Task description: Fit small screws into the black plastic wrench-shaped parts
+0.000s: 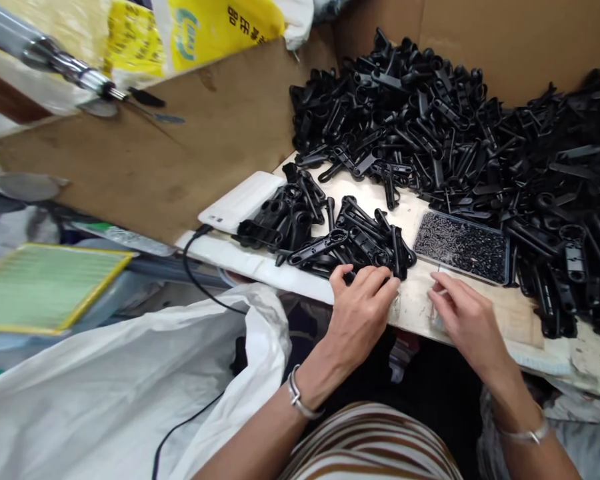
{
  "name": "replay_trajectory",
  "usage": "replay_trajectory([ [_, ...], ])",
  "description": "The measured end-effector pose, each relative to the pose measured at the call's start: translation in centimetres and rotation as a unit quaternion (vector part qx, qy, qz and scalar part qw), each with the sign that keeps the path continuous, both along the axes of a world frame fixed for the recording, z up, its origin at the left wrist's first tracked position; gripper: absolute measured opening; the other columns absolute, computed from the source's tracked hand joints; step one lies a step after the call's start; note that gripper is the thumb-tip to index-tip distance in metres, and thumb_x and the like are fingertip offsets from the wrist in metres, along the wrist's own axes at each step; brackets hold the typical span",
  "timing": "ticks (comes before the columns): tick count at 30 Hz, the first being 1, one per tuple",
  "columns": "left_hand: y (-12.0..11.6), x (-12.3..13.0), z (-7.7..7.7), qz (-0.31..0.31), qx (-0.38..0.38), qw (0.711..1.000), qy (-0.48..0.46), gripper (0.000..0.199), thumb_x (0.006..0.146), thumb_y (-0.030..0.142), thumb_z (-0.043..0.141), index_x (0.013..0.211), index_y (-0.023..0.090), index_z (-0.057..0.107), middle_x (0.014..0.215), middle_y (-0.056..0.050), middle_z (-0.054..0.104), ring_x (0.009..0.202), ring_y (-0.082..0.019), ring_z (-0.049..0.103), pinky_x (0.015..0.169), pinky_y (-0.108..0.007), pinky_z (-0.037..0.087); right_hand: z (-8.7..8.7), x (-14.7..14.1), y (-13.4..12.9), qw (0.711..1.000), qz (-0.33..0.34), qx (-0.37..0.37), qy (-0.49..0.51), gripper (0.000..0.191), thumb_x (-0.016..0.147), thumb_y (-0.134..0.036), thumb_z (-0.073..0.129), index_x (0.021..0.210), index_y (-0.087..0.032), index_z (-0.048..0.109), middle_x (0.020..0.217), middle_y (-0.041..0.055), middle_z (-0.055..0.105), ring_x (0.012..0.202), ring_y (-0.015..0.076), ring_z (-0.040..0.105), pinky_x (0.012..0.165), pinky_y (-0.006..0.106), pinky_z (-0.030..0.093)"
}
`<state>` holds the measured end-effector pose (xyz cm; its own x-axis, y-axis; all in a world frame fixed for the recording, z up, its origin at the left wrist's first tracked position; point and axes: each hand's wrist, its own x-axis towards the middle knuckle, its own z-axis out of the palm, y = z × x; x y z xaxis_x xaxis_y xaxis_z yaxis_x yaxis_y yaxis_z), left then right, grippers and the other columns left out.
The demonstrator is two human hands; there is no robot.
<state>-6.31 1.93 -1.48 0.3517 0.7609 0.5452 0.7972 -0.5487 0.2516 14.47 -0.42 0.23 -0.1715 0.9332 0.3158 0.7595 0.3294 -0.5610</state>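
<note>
My left hand (363, 308) is at the front edge of the table, its fingers curled beside a small heap of black plastic parts (363, 240). Between its thumb and forefinger shows something dark, too covered to name. To the right, my right hand (473, 320) hovers over the table edge with thumb and forefinger brought close together. Whatever is at those fingertips is too small to make out. Just behind it lies a shallow clear tray (509, 257) of tiny dark pieces, probably screws.
A large pile of black plastic parts (420, 113) fills the back and right, against cardboard (480, 47). A white power bank-like box (240, 200) with a black cable stands left. An electric screwdriver (80, 70) hangs at upper left. A white sack (130, 380) sags below the table.
</note>
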Motion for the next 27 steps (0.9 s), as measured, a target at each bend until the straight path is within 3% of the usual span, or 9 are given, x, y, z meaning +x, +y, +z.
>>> replay_trajectory([
  [5,0.4,0.5,0.3,0.039,0.005,0.998,0.052,0.017,0.089,0.016,0.058,0.104,0.022,0.062,0.089,-0.001,0.067,0.086,-0.019,0.059,0.093,-0.044,0.026,-1.1,-5.4,4.7,0.991,-0.074,-0.037,-0.103,0.031,0.094,-0.025,0.051,0.121,-0.011,0.059,0.089,0.0114,0.071,0.076,0.0251,0.067,0.068,0.033,0.049],
  [10,0.9,0.7,0.6,0.068,0.0,0.994,0.087,0.003,0.087,0.022,0.062,0.088,0.021,0.065,0.086,-0.002,0.064,0.086,-0.021,0.055,0.094,-0.045,0.024,-1.1,-6.2,5.6,0.988,-0.089,0.002,-0.124,0.027,0.093,-0.02,0.048,0.113,-0.013,0.064,0.087,0.0101,0.071,0.075,0.0218,0.067,0.068,0.029,0.048],
  [13,0.9,0.6,0.7,0.079,-0.009,0.993,0.087,0.011,0.087,0.028,0.064,0.081,0.019,0.064,0.083,-0.002,0.062,0.087,-0.022,0.055,0.095,-0.047,0.022,-0.6,-5.2,5.1,0.99,-0.111,0.068,-0.06,0.027,0.091,-0.023,0.048,0.106,-0.015,0.069,0.09,0.0091,0.072,0.073,0.019,0.067,0.073,0.029,0.05],
  [15,0.8,0.5,0.7,0.08,-0.017,0.993,0.084,0.01,0.086,0.028,0.064,0.082,0.019,0.064,0.082,-0.002,0.062,0.087,-0.022,0.054,0.096,-0.047,0.022,-0.1,-4.1,4.5,0.987,-0.144,0.073,0.007,0.025,0.088,-0.026,0.053,0.101,-0.016,0.072,0.087,0.0073,0.073,0.068,0.0174,0.066,0.073,0.03,0.052],
  [17,0.8,0.5,0.6,0.078,-0.022,0.993,0.082,0.008,0.086,0.026,0.064,0.084,0.019,0.065,0.081,-0.002,0.062,0.086,-0.022,0.054,0.096,-0.048,0.022,0.3,-2.8,3.9,0.977,-0.181,0.024,0.113,0.025,0.083,-0.03,0.06,0.099,-0.016,0.073,0.079,0.0051,0.072,0.061,0.0162,0.064,0.067,0.03,0.055],
  [21,0.8,0.4,0.7,0.076,-0.027,0.993,0.086,0.006,0.085,0.026,0.064,0.085,0.019,0.065,0.081,-0.002,0.062,0.086,-0.023,0.055,0.094,-0.049,0.023,0.4,-0.2,2.7,0.92,-0.215,-0.095,0.312,0.033,0.074,-0.037,0.071,0.096,-0.013,0.072,0.064,0.0023,0.068,0.051,0.0155,0.062,0.053,0.029,0.056],
  [27,0.8,0.1,0.8,0.061,-0.016,0.994,0.086,0.009,0.086,0.027,0.064,0.092,0.02,0.065,0.086,-0.004,0.064,0.088,-0.025,0.056,0.093,-0.05,0.024,-0.3,2.5,1.1,0.879,-0.2,-0.172,0.397,0.031,0.069,-0.035,0.076,0.091,-0.013,0.072,0.056,0.0008,0.065,0.047,0.0134,0.06,0.051,0.026,0.055],
])
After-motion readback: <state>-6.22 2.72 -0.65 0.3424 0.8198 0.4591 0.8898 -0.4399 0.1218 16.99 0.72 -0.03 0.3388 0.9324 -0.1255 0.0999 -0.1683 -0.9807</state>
